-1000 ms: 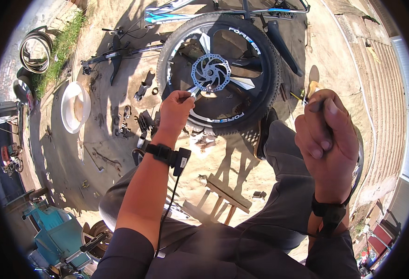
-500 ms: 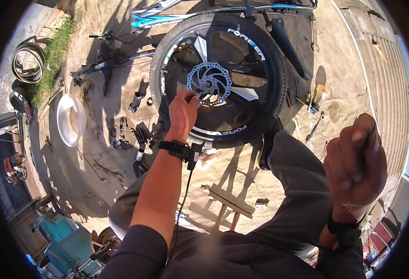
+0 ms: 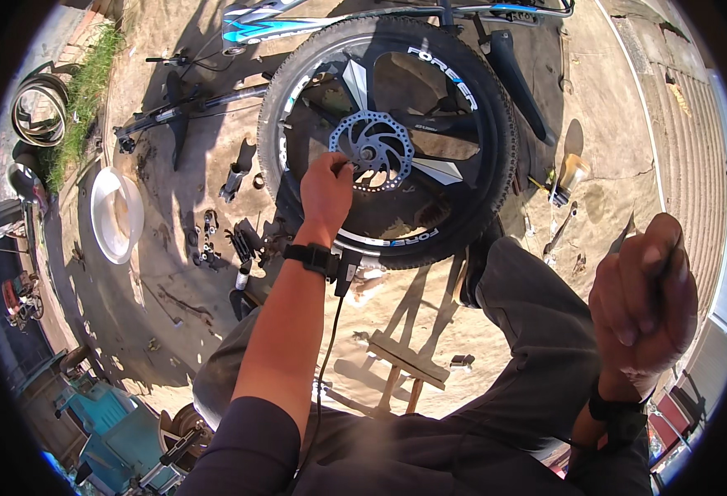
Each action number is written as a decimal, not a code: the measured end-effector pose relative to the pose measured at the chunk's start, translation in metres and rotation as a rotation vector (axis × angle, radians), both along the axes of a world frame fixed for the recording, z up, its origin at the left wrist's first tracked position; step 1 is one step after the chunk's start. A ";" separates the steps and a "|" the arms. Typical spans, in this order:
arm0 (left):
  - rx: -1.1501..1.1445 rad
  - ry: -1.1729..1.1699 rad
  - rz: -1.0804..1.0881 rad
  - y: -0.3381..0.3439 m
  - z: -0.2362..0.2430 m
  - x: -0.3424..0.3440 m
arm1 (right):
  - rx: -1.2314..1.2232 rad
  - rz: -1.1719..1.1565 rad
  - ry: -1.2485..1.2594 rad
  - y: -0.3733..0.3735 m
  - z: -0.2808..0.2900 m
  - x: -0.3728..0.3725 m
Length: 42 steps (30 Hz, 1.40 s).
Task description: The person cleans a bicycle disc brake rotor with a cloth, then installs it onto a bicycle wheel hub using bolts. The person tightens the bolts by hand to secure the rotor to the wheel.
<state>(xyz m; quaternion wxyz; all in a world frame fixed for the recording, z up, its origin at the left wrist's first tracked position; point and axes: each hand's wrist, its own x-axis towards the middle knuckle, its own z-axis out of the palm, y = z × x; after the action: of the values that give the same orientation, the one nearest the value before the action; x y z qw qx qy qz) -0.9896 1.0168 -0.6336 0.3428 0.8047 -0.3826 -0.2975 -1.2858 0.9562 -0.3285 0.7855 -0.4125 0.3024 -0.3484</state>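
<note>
A bicycle wheel (image 3: 502, 132) with a knobby black tyre and broad black and silver spokes lies flat in front of me. On its hub sits a silver disc brake rotor (image 3: 387, 131) with slotted arms. My left hand (image 3: 327, 194) reaches over the wheel, its thumb and forefinger pinched at the rotor's lower left side, close to the hub. Whatever sits between those fingertips is too small to make out. Well off to the right, my right hand (image 3: 643, 298) is raised above my knee with curled, closed fingers. Any item inside it is hidden.
Beyond the wheel lies a blue and white bicycle frame (image 3: 277, 31). Left of it are a fork-like part (image 3: 177, 112), small metal parts (image 3: 208, 240) and a white tub (image 3: 136, 198). A wooden stand (image 3: 405, 360) sits between my legs; tools (image 3: 558, 194) lie to the right.
My right hand has shifted slightly right and down. The left hand stays pinched at the rotor, its fingers a little nearer the hub. The view has shifted slightly.
</note>
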 end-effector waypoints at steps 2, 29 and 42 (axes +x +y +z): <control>-0.017 -0.038 -0.022 -0.005 -0.002 0.002 | -0.006 -0.011 0.006 0.001 0.000 -0.002; 0.058 0.274 0.107 0.000 -0.012 0.014 | 0.116 -0.015 0.431 -0.021 -0.043 0.017; 0.010 0.206 0.094 0.005 -0.015 -0.009 | -0.167 0.393 1.025 -0.062 -0.284 0.089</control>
<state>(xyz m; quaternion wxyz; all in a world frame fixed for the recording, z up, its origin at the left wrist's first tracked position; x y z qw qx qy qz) -0.9987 1.0222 -0.6491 0.3901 0.7886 -0.3056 -0.3641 -1.1969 0.8941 -0.6123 0.5527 -0.6387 0.5347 0.0275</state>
